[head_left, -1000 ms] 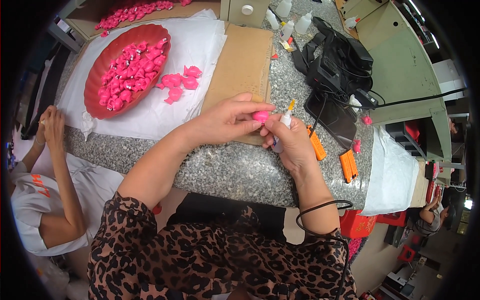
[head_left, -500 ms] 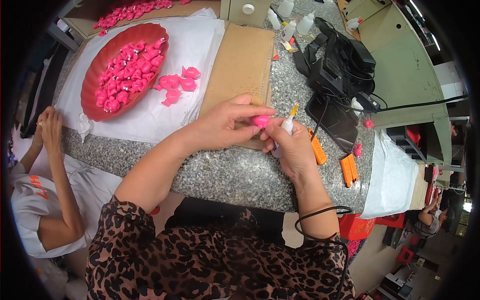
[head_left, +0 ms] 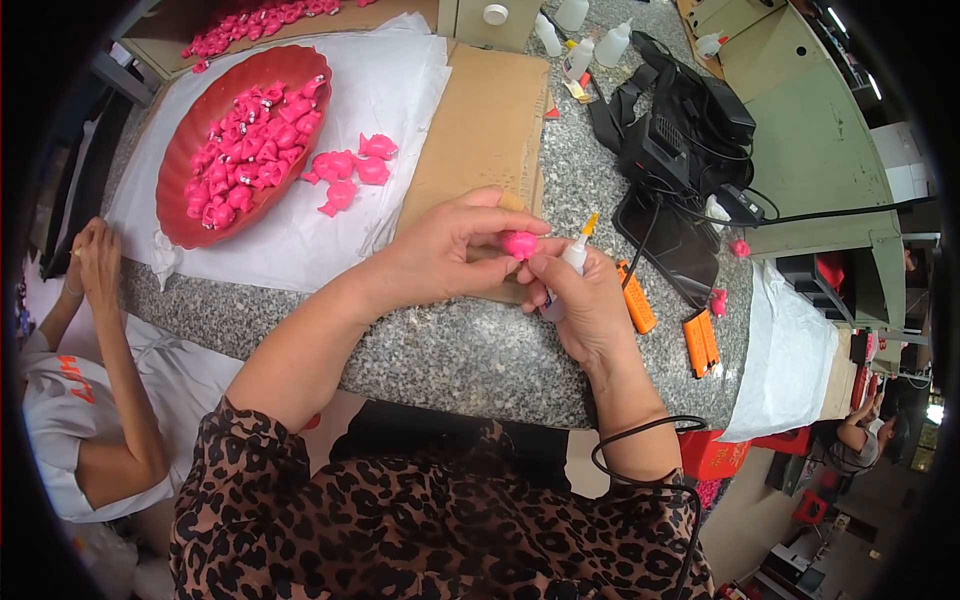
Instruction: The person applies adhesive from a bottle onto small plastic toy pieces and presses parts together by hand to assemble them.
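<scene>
Between the thumb and fingers of my left hand is a small, rounded pink plastic figure. My right hand is closed around a small white glue bottle, whose yellow tip points up and away. Its thumb and fingertips meet at the near right side of the pink figure. Both hands are over the near edge of a brown cardboard sheet on the speckled stone table. Several similar pink figures lie on white paper to the left.
A red scalloped bowl heaped with pink pieces stands at the left. White squeeze bottles, a black bag and orange blocks are to the right. A co-worker's hands rest at the left table edge.
My hands keep nearly the same hold on the pink figure and the glue bottle. The pink figure has turned slightly; the whole view has shifted a little.
</scene>
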A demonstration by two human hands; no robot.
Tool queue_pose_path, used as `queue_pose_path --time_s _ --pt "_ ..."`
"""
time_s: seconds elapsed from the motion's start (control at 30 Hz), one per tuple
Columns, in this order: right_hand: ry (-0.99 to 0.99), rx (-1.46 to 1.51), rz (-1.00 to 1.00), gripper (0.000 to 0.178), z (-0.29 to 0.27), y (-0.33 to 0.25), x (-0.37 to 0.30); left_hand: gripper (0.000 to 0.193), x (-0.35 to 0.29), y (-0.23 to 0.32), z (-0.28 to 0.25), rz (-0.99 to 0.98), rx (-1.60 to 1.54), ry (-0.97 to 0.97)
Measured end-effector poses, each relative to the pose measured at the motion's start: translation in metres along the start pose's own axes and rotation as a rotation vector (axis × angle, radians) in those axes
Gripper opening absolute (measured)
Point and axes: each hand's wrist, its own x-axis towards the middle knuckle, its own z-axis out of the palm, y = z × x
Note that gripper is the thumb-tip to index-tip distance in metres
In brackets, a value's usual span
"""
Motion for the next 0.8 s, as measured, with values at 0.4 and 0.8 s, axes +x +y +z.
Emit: queue_pose_path --time_s 0.4,0.8 --pt "-0.01 0.065 -0.001 0.006 -0.001 0.002 0.0 0.038 0.001 0.005 -0.001 -0.051 0.064 -0.02" --pt "0.017 0.017 -0.088 0.007 0.005 0.007 -0.002 0.039 -0.005 -0.005 0.004 0.053 0.052 0.03"
